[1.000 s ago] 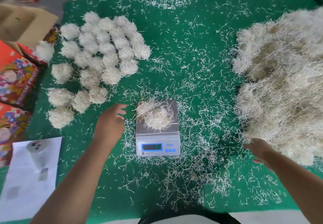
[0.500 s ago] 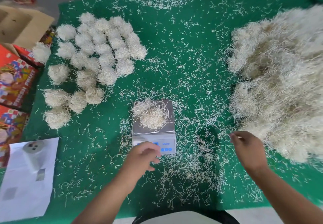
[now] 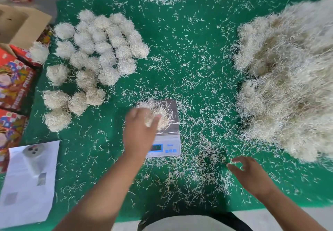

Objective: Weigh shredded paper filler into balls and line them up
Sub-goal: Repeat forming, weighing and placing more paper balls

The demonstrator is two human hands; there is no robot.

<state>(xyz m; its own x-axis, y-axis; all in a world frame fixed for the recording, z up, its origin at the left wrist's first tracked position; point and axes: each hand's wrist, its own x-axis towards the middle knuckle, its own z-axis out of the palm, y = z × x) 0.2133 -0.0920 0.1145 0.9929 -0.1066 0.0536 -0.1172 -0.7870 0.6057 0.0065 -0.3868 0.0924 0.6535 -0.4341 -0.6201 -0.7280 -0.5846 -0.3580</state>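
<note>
Left hand (image 3: 139,131) grips pale shredded-paper wad (image 3: 160,113) on small silver digital scale (image 3: 171,137); right hand (image 3: 250,175) spread wide over green bench (image 3: 189,41).

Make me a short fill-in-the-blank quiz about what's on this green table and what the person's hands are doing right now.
1. The left hand reaches onto the wad of filler lying on the ____.
2. The finished balls sit to the ____ of the scale.
3. The big loose heap lies on the person's ____ side.
4. The right hand hovers over scattered shreds on the ____ mat.

Missing words: scale; left; right; green
</note>
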